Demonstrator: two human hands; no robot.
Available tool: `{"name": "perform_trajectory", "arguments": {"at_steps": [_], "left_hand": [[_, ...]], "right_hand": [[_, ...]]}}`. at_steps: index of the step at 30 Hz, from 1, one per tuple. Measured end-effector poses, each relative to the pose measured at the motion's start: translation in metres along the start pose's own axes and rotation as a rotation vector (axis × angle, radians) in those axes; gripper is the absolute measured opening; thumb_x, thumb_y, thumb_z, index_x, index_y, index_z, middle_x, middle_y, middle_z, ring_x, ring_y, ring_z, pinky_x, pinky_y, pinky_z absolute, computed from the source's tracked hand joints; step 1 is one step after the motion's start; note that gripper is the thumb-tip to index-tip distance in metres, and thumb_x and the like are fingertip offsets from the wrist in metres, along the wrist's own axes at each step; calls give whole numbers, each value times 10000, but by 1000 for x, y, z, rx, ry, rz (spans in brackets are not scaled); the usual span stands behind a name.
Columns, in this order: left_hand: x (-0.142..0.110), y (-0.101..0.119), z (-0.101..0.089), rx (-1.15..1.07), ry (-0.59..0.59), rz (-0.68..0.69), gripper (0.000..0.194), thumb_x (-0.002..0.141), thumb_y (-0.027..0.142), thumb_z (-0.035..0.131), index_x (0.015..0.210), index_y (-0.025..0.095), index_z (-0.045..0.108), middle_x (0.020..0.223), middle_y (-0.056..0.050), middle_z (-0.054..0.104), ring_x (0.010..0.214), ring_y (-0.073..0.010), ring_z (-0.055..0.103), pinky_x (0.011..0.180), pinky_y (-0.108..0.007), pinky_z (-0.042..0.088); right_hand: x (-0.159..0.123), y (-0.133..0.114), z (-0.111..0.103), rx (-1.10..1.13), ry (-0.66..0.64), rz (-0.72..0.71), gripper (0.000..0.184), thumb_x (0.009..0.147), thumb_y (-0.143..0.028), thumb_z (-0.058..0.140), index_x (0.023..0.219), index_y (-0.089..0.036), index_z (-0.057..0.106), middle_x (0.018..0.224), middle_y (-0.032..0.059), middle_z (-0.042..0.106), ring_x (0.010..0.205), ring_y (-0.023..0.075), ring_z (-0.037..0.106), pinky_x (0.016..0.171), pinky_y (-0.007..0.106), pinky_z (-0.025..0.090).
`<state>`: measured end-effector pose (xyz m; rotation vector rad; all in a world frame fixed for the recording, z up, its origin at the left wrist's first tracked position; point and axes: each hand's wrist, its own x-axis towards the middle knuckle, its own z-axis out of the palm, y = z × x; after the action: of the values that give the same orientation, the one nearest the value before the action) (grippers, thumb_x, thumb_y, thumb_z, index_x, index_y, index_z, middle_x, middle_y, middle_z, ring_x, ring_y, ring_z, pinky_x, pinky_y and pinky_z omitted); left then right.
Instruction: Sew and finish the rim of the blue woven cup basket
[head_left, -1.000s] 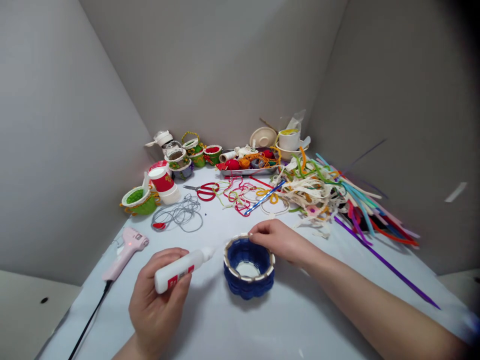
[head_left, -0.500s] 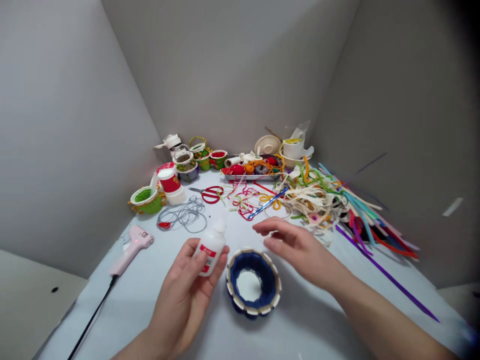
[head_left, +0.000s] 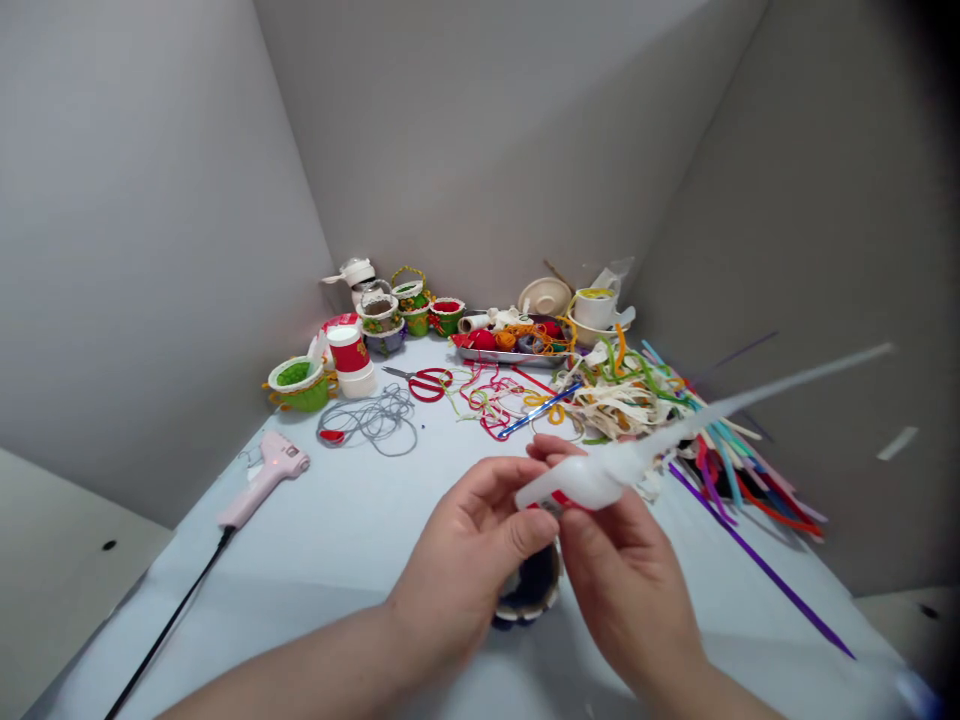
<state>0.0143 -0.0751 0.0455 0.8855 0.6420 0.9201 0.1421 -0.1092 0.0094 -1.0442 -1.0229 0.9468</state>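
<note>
My left hand (head_left: 457,560) is closed around the base of a white glue bottle (head_left: 596,480) with a red label. The bottle lies tilted over, its long tapered nozzle (head_left: 757,398) pointing up to the right. My right hand (head_left: 634,580) also grips the bottle, thumb on the near side and fingers mostly hidden behind it. Below both hands stands a small dark-blue basket (head_left: 527,590) with a pale rim, largely covered by them.
A pink glue gun (head_left: 259,485) with a black cord lies at the left, near a grey cord coil (head_left: 375,420). Red-handled scissors (head_left: 427,384), small decorated baskets (head_left: 300,385) and a metal tray (head_left: 517,357) of yarn sit farther back. Felt strips (head_left: 757,470) pile up at the right.
My left hand has moved right with the bottle, which has tipped from upright to nearly lying. My right hand has come in and taken hold of it, above the blue basket.
</note>
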Motion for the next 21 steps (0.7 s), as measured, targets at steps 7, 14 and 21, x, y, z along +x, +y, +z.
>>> {"name": "perform_trajectory", "arguments": {"at_steps": [7, 14, 21], "left_hand": [[32, 16, -60, 519, 118, -29, 352, 652, 276, 730, 979, 188, 634, 1128, -117, 612, 1118, -262, 527, 885, -351, 421], [31, -23, -61, 505, 69, -263, 271, 628, 203, 653, 889, 146, 606, 836, -41, 643, 757, -156, 574, 648, -243, 409], [46, -23, -63, 598, 87, -291, 168, 644, 261, 628, 767, 148, 614, 670, -4, 612, 615, -133, 540, 583, -236, 389]], "right_hand": [[24, 1, -53, -171, 102, 66, 312, 794, -359, 662, 1089, -270, 608, 1080, 40, 661, 956, 183, 627, 819, 288, 519], [39, 7, -81, -239, 279, 84, 451, 674, -348, 757, 1086, -275, 589, 944, 14, 661, 740, 148, 619, 603, 226, 518], [42, -6, -86, -97, 446, 16, 359, 622, -246, 797, 941, -243, 631, 785, -8, 627, 656, 90, 587, 600, 162, 504]]}}
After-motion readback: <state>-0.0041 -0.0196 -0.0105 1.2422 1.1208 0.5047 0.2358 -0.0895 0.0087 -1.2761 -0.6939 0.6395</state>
